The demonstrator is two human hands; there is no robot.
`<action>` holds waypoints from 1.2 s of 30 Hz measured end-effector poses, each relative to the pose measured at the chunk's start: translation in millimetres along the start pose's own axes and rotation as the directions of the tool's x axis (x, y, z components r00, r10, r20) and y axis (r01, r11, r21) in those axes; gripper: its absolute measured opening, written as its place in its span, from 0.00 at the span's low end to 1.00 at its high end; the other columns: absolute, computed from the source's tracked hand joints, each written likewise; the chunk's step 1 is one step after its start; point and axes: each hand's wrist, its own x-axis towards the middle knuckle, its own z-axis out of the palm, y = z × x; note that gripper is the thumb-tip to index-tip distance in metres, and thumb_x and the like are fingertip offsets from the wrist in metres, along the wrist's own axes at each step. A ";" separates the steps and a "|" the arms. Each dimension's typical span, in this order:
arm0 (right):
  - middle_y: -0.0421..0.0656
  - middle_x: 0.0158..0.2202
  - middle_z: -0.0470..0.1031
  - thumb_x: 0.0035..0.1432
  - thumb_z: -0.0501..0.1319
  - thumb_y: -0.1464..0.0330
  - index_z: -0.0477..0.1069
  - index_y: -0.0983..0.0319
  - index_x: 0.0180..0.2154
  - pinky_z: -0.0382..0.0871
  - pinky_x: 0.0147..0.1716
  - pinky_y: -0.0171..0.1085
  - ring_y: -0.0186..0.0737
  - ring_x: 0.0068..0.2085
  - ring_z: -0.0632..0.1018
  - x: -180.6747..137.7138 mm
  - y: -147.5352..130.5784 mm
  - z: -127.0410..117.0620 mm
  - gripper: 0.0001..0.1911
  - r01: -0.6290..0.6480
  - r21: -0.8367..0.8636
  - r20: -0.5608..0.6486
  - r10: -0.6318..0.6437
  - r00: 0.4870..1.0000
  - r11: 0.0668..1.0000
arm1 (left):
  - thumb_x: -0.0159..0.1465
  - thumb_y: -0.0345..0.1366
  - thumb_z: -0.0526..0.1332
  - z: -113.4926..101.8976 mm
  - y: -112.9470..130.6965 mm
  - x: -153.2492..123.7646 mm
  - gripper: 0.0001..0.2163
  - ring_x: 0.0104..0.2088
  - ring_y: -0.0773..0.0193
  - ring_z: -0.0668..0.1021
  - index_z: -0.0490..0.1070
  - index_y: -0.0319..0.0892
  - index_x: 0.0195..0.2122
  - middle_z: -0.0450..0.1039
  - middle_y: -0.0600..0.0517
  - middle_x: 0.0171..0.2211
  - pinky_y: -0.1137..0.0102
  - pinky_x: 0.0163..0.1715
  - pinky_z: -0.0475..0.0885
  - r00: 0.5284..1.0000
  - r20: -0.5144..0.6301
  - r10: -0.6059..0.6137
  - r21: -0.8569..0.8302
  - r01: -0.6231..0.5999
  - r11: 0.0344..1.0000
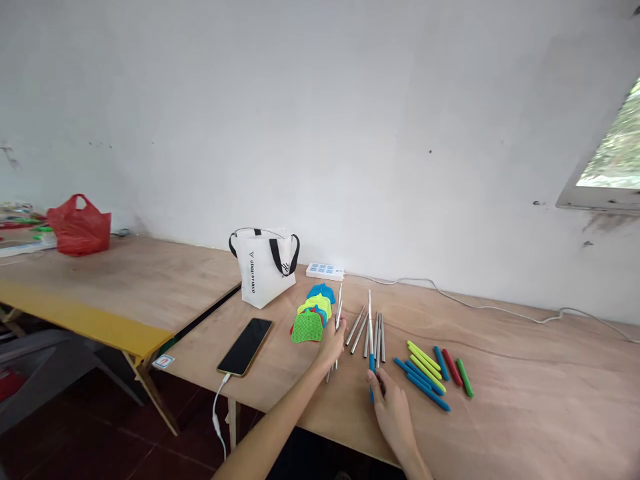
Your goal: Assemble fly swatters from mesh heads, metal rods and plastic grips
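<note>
My left hand [332, 341] is closed around thin silver metal rods [339, 301]; I cannot tell how many. Their lower ends stick out below the fingers. In my right hand [393, 408] is a blue handle [371, 367], with a long silver rod [370, 317] rising from its top. Between the hands, several loose metal tubes [356, 327] lie on the table. Beside my left hand is a fanned pile of mesh fly swatter heads [307, 327] in green, yellow, blue and red. Several loose handles [427, 363] in yellow, blue, red and green lie right of my right hand.
A phone [245, 347] on a white cable lies at the table's left front. Behind it stands a white bag [265, 270] with black straps. A power strip [325, 271] sits by the wall, its cord running right. A red plastic bag [80, 227] rests on the neighbouring table [140, 287].
</note>
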 end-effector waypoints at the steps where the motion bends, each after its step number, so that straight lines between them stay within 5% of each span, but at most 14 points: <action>1: 0.42 0.26 0.74 0.63 0.50 0.41 0.70 0.56 0.29 0.63 0.29 0.38 0.45 0.29 0.74 0.4 1.3 -3.4 0.28 -0.028 0.051 -0.009 0.029 1.000 0.998 | 0.67 0.50 0.60 1.5 -0.2 14.2 0.13 0.29 0.62 0.76 0.68 0.45 0.40 0.72 0.53 0.32 0.71 0.30 0.68 1.000 0.004 -0.001 0.024 0.001 1.000; 4: 0.41 0.27 0.73 0.61 0.53 0.40 0.71 0.57 0.32 0.66 0.33 0.37 0.45 0.32 0.74 -0.1 0.9 -11.5 0.28 -0.032 0.185 -0.014 0.035 0.999 0.982 | 0.64 0.37 0.63 9.6 0.8 47.7 0.05 0.41 0.55 0.79 0.69 0.44 0.37 0.75 0.48 0.38 0.65 0.41 0.71 1.000 0.016 -0.006 0.104 0.005 0.995; 8: 0.41 0.29 0.73 0.59 0.55 0.39 0.70 0.58 0.32 0.67 0.36 0.36 0.45 0.36 0.74 -2.2 -1.7 -13.1 0.28 -0.055 0.262 -0.006 0.059 0.998 0.964 | 0.57 0.26 0.65 20.6 2.1 62.7 0.12 0.60 0.44 0.71 0.71 0.42 0.41 0.72 0.39 0.55 0.58 0.57 0.64 1.000 0.014 0.002 0.181 -0.004 0.984; 14: 0.35 0.24 0.64 0.53 0.56 0.34 0.66 0.57 0.30 0.64 0.29 0.35 0.37 0.28 0.68 -4.1 -2.8 -11.5 0.32 -0.194 0.407 0.017 0.205 0.979 0.892 | 0.68 0.33 0.59 18.8 15.1 42.5 0.17 0.70 0.53 0.60 0.65 0.43 0.58 0.61 0.41 0.67 0.61 0.65 0.57 0.994 0.017 0.106 0.128 -0.108 0.986; 16: 0.34 0.23 0.62 0.50 0.58 0.33 0.65 0.57 0.29 0.62 0.27 0.34 0.35 0.26 0.65 -5.4 -7.1 -11.1 0.33 -0.240 0.479 0.099 0.220 0.971 0.845 | 0.74 0.40 0.52 16.9 20.3 24.6 0.13 0.65 0.56 0.67 0.65 0.44 0.57 0.67 0.43 0.63 0.63 0.61 0.63 0.990 0.037 0.137 0.067 -0.139 0.988; 18: 0.33 0.22 0.60 0.46 0.60 0.32 0.64 0.57 0.29 0.59 0.24 0.34 0.33 0.24 0.62 -7.9 -13.9 -9.5 0.34 -0.293 0.527 0.206 0.214 0.955 0.797 | 0.75 0.50 0.46 15.5 23.6 2.2 0.19 0.49 0.57 0.80 0.70 0.43 0.49 0.77 0.44 0.46 0.65 0.47 0.73 0.986 0.115 0.117 -0.024 -0.115 0.993; 19: 0.33 0.22 0.60 0.44 0.62 0.32 0.63 0.57 0.29 0.57 0.22 0.33 0.32 0.23 0.61 -9.7 -17.8 -8.1 0.35 -0.322 0.543 0.254 0.213 0.943 0.776 | 0.74 0.55 0.47 14.6 24.9 -9.1 0.22 0.40 0.58 0.81 0.70 0.42 0.44 0.77 0.46 0.38 0.66 0.39 0.75 0.975 0.214 0.058 -0.210 -0.012 0.978; 23: 0.32 0.21 0.58 0.42 0.63 0.32 0.61 0.56 0.28 0.48 0.18 0.32 0.28 0.19 0.55 -20.3 -30.2 3.9 0.35 -0.431 0.563 0.390 0.234 0.891 0.705 | 0.61 0.61 0.65 8.0 32.8 -39.2 0.25 0.15 0.74 0.60 0.62 0.43 0.30 0.55 0.62 0.19 0.76 0.17 0.58 0.901 0.434 0.011 -0.690 0.325 0.647; 25: 0.30 0.18 0.54 0.42 0.62 0.31 0.59 0.56 0.27 0.43 0.16 0.32 0.27 0.17 0.50 -26.1 -33.1 13.1 0.36 -0.470 0.548 0.413 0.264 0.872 0.692 | 0.62 0.57 0.67 3.8 38.9 -40.8 0.26 0.14 0.76 0.50 0.57 0.44 0.27 0.46 0.64 0.18 0.77 0.15 0.48 0.900 0.433 -0.055 -0.749 0.393 0.533; 29: 0.28 0.16 0.46 0.42 0.57 0.28 0.55 0.55 0.24 0.37 0.15 0.32 0.27 0.17 0.46 -35.8 -35.0 29.9 0.38 -0.454 0.526 0.341 0.310 0.887 0.719 | 0.69 0.52 0.61 0.4 45.9 -30.3 0.24 0.14 0.76 0.44 0.52 0.44 0.25 0.40 0.65 0.17 0.77 0.14 0.40 0.896 0.357 -0.265 -0.761 0.444 0.473; 36: 0.32 0.18 0.51 0.48 0.51 0.28 0.56 0.56 0.20 0.49 0.19 0.34 0.30 0.21 0.54 -41.0 -34.5 23.0 0.38 -0.273 0.417 0.147 0.232 0.962 0.867 | 0.70 0.52 0.58 14.6 40.9 -25.8 0.25 0.14 0.75 0.44 0.49 0.44 0.25 0.40 0.65 0.16 0.77 0.15 0.37 0.875 0.365 -0.318 -0.735 0.480 0.479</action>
